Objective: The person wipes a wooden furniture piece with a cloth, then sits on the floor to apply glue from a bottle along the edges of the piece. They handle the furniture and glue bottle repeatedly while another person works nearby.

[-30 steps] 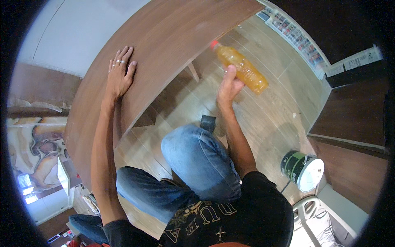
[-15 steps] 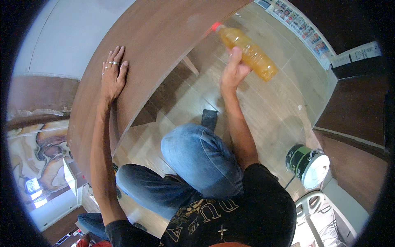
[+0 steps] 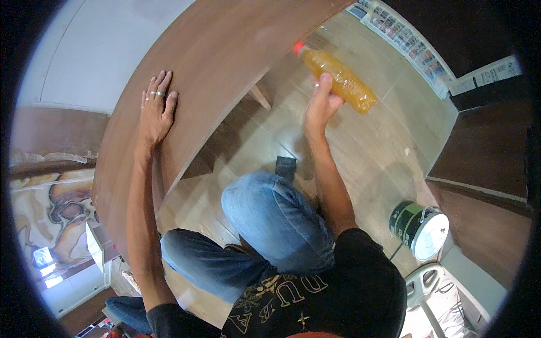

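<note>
My left hand (image 3: 155,115) lies flat on a brown wood panel (image 3: 214,50), its fingers stretched out and holding nothing. In my right hand (image 3: 322,107) is a clear plastic bottle (image 3: 341,79) with a red cap, filled with yellow-brown liquid. The bottle is tilted, its cap up and left, close to the panel's edge. My thumb wraps over its near side, while the other fingers are mostly hidden behind it.
A dark green bucket (image 3: 407,221) with a white lid stands on the tiled floor (image 3: 372,152) at the right, by a pale step-ladder-like frame (image 3: 424,284). Newspaper sheets (image 3: 408,48) line the far floor edge. A small black piece (image 3: 285,167) lies beyond my knee. Another person's jeans leg (image 3: 128,311) shows at lower left.
My right hand and the bottle have shifted slightly lower in view. The left hand stays flat on the panel; the whole view has moved a little.
</note>
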{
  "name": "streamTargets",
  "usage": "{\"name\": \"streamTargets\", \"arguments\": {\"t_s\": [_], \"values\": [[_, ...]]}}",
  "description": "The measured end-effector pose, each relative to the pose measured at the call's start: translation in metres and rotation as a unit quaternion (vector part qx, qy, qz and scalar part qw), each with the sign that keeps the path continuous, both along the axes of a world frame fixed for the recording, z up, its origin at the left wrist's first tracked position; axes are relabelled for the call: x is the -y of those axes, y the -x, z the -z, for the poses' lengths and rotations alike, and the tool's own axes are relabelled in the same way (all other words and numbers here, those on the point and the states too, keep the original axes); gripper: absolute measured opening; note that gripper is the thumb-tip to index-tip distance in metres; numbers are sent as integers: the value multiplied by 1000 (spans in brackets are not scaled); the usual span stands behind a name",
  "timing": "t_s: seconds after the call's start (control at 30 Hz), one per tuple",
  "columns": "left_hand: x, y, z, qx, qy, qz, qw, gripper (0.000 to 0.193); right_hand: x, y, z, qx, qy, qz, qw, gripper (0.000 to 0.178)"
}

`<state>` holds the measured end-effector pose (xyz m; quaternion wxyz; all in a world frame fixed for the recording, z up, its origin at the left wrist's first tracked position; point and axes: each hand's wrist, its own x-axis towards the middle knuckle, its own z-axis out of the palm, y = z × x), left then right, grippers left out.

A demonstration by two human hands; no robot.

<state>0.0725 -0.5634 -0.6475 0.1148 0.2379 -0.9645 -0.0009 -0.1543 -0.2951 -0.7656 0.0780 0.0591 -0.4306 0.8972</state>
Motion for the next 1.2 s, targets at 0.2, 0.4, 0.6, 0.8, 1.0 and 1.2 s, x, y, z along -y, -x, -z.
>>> {"name": "streamTargets", "arguments": {"t_s": [0.2,0.4,0.6,0.8,1.0,1.2], "values": [[0,1,-1,-12,-6,-1,1000,54,-3,22,0,8,-7,6,1000,40],[-5,2,-1,-13,-13,-2,1000,54,-20,9,-16,-28,74,-44,996,36],[-1,-1,1,-12,-10,2,1000,53,-13,-36,-4,-8,8,-49,999,37],[-5,1,-1,-13,-15,-1,1000,53,-2,-26,-20,2,-6,-36,999,36],[-4,1,-1,-16,-14,4,1000,53,-9,-59,0,-19,-106,-17,994,33],[-6,1,-3,4,-14,-1,1000,53,-2,-42,-19,45,-7,-39,998,35]]}}
